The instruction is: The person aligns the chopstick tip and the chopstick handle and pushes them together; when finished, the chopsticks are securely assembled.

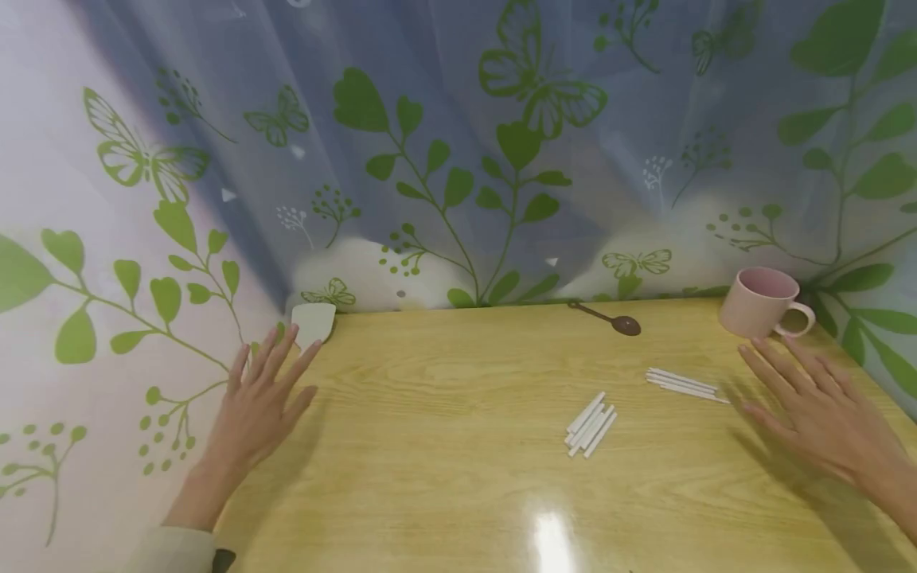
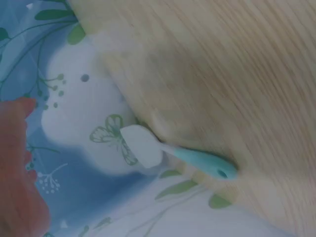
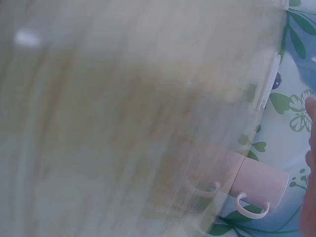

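While the left hand (image 1: 258, 406) was held above the left side of the desk (image 1: 430, 477), its fingers straight and spread apart, the right hand (image 1: 817, 414) was raised in the same manner at the right side. Just past the left fingertips, at the far left corner, a spatula (image 1: 313, 321) was laid; its white blade was visible from the head, and its teal handle was shown by the left wrist view. Beyond the right fingertips, a pink mug (image 1: 756, 306) was stood upright near the far right corner, its handle turned rightward. Near the right thumb, a few white sticks (image 1: 684, 385) were set side by side. Closer to the middle, more were gathered in a slanted pile (image 1: 591, 425). By the far edge, a brown spoon (image 1: 623, 325) was placed, its bowl pointed rightward. Behind, the desk was bordered by a blue and white cloth (image 1: 458, 159), printed with green leaves and butterflies.
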A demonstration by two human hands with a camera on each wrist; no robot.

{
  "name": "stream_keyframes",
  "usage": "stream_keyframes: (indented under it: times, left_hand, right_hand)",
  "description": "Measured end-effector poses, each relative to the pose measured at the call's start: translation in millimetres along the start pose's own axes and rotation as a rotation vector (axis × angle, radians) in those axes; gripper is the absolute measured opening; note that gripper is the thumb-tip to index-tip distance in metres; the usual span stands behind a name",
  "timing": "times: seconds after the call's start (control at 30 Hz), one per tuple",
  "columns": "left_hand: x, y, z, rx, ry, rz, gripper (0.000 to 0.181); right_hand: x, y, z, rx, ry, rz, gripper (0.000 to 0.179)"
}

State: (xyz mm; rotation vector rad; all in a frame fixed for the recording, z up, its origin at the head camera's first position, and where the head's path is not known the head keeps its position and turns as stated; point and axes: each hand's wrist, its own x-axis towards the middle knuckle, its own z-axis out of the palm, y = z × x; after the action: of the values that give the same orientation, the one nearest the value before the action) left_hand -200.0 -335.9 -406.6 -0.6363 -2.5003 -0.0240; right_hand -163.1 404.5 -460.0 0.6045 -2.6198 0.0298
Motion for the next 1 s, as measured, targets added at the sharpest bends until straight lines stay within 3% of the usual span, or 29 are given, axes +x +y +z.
stream_keyframes:
  times: [0.1, 0.17, 0.3, 0.4, 0.6, 0.7, 0.9, 1.0]
  left_hand:
    - [4.4, 10.9, 0.2, -0.139, -0.059, -0.072, 0.057]
    - [9.3, 21.4, 0.2, -0.257, -0.094, -0.123, 0.058]
    - [21.5, 43.5, -0.6, -0.484, -0.150, -0.188, 0.057]
    - [31.2, 58.7, -1.6, -0.639, -0.212, -0.234, 0.056]
    - [49.0, 83.2, 6.5, -0.827, -0.308, -0.306, 0.059]
    - [56.9, 94.2, 13.0, -0.930, -0.354, -0.315, 0.059]
    - [76.0, 120.2, 30.1, -1.255, -0.515, -0.399, 0.060]
    - [85.8, 136.4, 43.0, -1.334, -0.565, -0.390, 0.060]
  right_hand:
    - [-1.2, 0.8, 3.1, 0.187, -0.099, 0.107, 0.077]
    - [0.4, 1.2, 5.8, 0.339, -0.121, 0.153, 0.078]
    - [7.7, 0.2, 9.5, 0.593, -0.103, 0.158, 0.072]
    - [13.4, -2.6, 9.7, 0.698, -0.119, 0.176, 0.068]
    - [22.2, -9.3, 12.1, 0.686, -0.138, 0.280, 0.054]
    - [26.6, -11.7, 17.2, 0.699, -0.090, 0.289, 0.047]
    - [34.6, -15.6, 24.8, 0.795, -0.059, 0.298, 0.043]
    - [39.0, -18.2, 27.4, 0.792, -0.066, 0.300, 0.039]
